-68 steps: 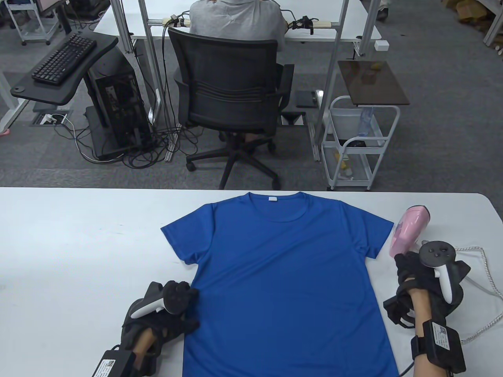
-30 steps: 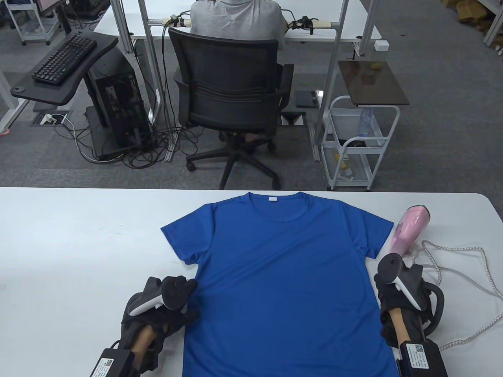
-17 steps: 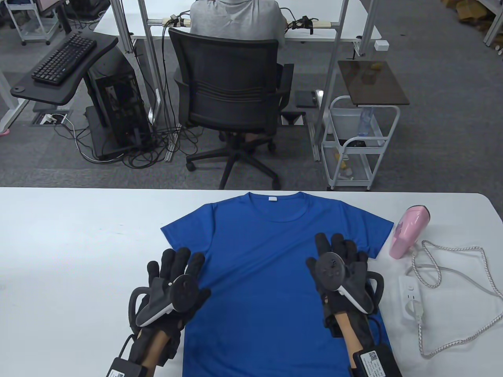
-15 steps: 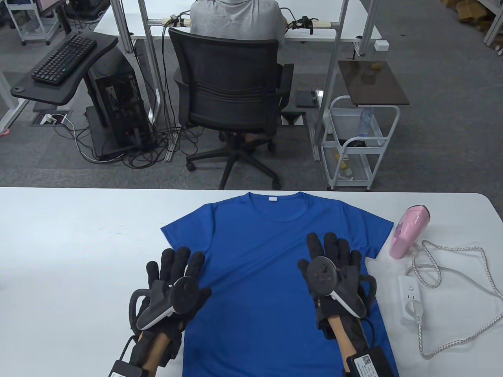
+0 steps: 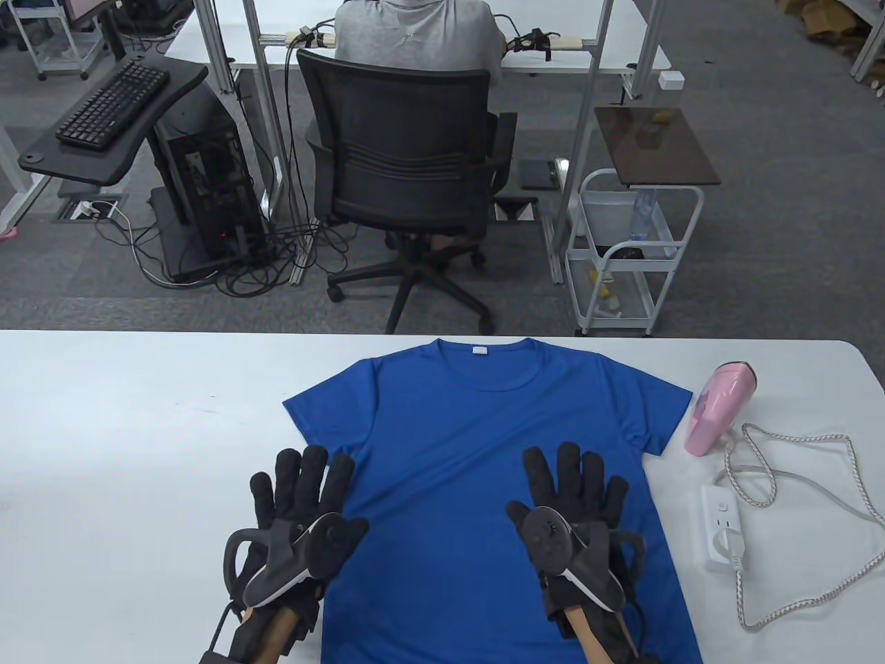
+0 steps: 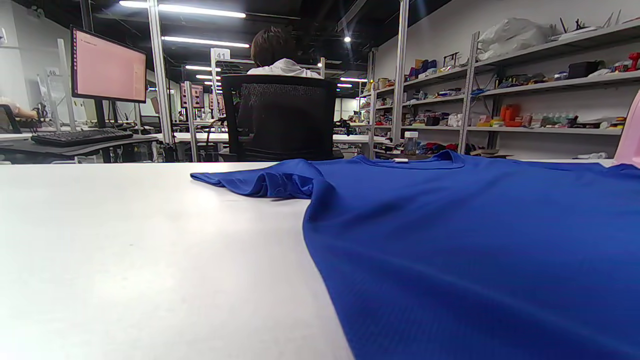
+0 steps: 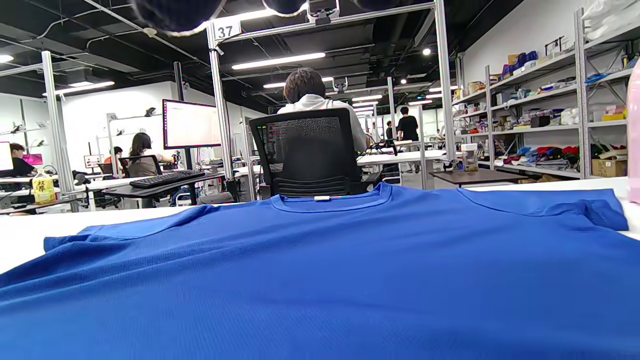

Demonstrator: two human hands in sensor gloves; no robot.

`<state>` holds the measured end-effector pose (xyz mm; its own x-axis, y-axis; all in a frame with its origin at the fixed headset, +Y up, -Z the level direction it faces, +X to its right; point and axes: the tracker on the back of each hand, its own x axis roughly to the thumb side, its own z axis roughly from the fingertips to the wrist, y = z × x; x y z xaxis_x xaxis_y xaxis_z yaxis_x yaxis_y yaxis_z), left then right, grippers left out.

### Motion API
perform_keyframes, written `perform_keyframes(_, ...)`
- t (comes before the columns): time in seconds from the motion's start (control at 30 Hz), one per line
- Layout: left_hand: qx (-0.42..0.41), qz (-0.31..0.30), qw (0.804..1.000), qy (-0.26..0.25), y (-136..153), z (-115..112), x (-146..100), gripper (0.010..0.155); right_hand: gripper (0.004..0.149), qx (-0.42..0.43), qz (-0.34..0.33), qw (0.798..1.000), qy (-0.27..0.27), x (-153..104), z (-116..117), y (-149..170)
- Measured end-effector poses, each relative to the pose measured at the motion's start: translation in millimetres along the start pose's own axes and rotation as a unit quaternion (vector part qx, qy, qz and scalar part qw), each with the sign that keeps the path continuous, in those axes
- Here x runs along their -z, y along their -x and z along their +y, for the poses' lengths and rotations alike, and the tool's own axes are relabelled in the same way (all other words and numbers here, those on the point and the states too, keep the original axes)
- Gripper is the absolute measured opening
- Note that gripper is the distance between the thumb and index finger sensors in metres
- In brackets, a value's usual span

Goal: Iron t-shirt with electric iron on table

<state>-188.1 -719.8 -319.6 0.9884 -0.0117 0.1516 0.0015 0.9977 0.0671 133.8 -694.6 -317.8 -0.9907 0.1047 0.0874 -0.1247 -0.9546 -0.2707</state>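
The blue t-shirt (image 5: 498, 484) lies face up and spread flat on the white counter (image 5: 138, 415), collar away from the person, probably so the iron can run over it. It is a thin, fine-knit fabric with a faint sheen; the sleeve nearest the left hand (image 5: 304, 494) ripples slightly. Both hands lie flat with fingers spread, grasping nothing: the left at the shirt's side edge, the right hand (image 5: 570, 491) on the body, seemingly smoothing it. The pink iron (image 5: 719, 407), smooth plastic, lies just beside the right sleeve, its braided cord (image 5: 795, 477) running to a white power strip (image 5: 724, 527).
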Motion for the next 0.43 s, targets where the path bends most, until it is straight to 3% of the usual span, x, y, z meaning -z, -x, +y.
perform_keyframes(0.43,0.007,-0.015,1.0,0.018,-8.5,-9.3,0.9,0.087,0.069,-0.016,-0.003,1.0,0.005,-0.3,7.3,1.6)
